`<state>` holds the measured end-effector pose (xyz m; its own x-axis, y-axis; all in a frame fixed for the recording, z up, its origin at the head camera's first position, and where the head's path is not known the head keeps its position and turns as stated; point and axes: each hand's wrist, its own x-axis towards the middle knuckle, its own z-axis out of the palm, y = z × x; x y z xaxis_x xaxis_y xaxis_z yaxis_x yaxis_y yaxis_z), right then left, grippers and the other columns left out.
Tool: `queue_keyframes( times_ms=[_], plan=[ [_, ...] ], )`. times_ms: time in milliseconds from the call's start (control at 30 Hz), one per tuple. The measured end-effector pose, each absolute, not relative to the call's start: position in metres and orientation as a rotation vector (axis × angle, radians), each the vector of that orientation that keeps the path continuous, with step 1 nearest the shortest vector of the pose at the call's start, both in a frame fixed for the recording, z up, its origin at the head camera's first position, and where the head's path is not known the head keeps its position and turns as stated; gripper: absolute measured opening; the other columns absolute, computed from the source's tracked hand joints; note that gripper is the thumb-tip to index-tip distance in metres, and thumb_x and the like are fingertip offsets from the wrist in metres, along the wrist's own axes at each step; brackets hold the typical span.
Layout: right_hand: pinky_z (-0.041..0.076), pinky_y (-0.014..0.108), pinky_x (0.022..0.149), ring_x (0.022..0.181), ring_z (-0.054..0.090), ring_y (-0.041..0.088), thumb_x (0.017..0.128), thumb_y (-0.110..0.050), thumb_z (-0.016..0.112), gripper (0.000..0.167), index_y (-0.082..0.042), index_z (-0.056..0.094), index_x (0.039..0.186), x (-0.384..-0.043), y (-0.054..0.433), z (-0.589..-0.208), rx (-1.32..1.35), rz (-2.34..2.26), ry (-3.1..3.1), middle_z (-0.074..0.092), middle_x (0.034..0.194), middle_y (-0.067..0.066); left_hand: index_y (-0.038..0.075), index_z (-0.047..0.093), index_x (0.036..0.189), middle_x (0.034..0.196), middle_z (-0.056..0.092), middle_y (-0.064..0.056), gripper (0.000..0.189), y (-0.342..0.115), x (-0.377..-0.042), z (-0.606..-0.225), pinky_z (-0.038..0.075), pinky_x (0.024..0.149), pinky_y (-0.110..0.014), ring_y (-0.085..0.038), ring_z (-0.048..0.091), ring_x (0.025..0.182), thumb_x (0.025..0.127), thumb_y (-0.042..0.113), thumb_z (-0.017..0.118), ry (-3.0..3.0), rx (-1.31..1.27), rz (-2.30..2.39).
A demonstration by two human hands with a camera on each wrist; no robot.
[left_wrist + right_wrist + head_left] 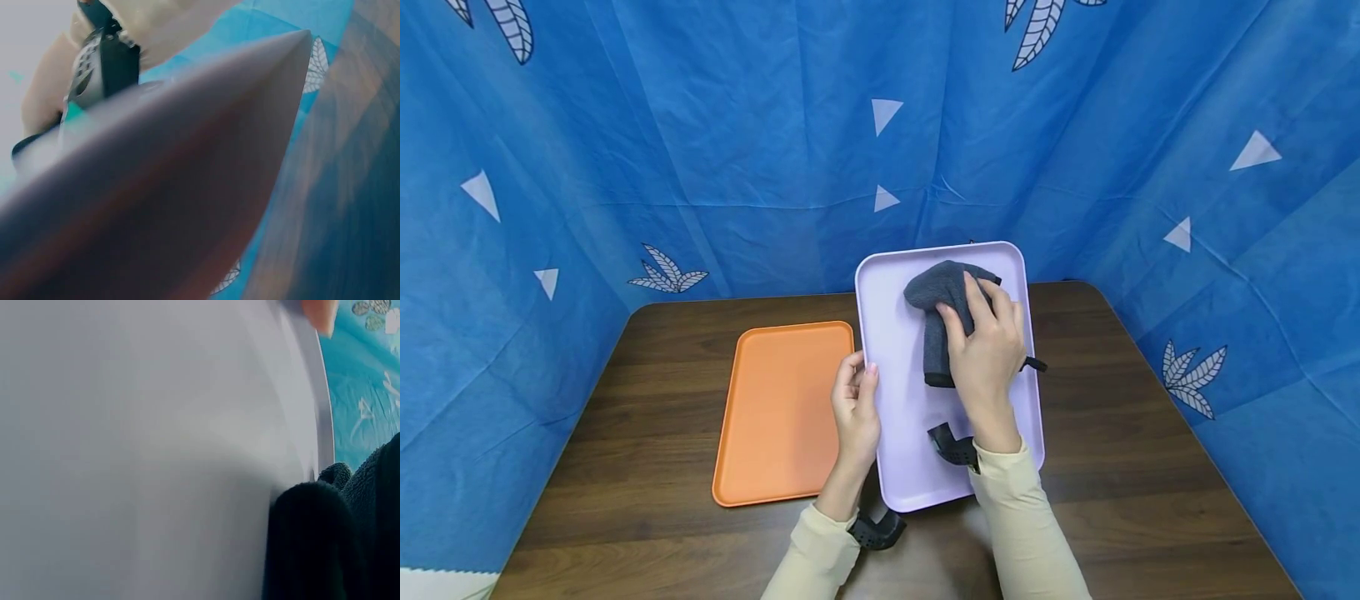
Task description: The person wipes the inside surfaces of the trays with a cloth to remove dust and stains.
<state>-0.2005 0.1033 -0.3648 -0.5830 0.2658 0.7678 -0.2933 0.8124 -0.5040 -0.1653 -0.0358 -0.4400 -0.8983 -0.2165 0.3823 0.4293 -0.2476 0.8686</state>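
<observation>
A lavender tray (898, 450) is held up off the table, tilted toward the head camera. My left hand (856, 412) grips its left rim, thumb on the inner side. Against the tray's inner face my right hand (988, 354) holds a bunched dark grey cloth (936, 287) with black edging. The cloth's lower part hangs down over the tray. In the right wrist view the cloth (312, 544) lies at lower right, beside the tray's pale surface (156, 425). The left wrist view shows the tray's blurred underside (206, 175).
An orange tray (786, 408) lies flat on the brown wooden table (662, 450), left of the lavender one. Blue patterned curtain (737, 150) hangs behind the table and along both sides. Each wrist wears a black strap mount (877, 531).
</observation>
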Motion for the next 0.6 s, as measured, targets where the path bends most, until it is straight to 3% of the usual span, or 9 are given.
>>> queue_keyframes(
  times_ms=[167,600],
  plan=[
    [0.047,0.05,0.074,0.097,0.054,0.037,0.085,-0.03,0.075,0.045,-0.012,0.067,0.125,-0.199,0.118,-0.365,-0.064,0.771,-2.079,0.064,0.121,0.017,-0.014,0.051,0.117,0.098,0.063,0.008,0.027,-0.036,-0.166,-0.439,0.05,0.07,-0.019,-0.004,0.061,0.086,0.1,0.007,0.047,-1.617,-0.246,-2.17],
    [0.045,0.049,0.07,0.095,0.052,0.037,0.086,-0.031,0.074,0.046,-0.013,0.066,0.128,-0.195,0.127,-0.366,-0.127,0.777,-2.096,0.064,0.124,0.015,-0.013,0.054,0.114,0.094,0.061,0.005,0.024,-0.035,-0.165,-0.441,0.049,0.069,-0.019,-0.005,0.058,0.082,0.099,0.005,0.048,-1.656,-0.258,-2.116]
  ],
)
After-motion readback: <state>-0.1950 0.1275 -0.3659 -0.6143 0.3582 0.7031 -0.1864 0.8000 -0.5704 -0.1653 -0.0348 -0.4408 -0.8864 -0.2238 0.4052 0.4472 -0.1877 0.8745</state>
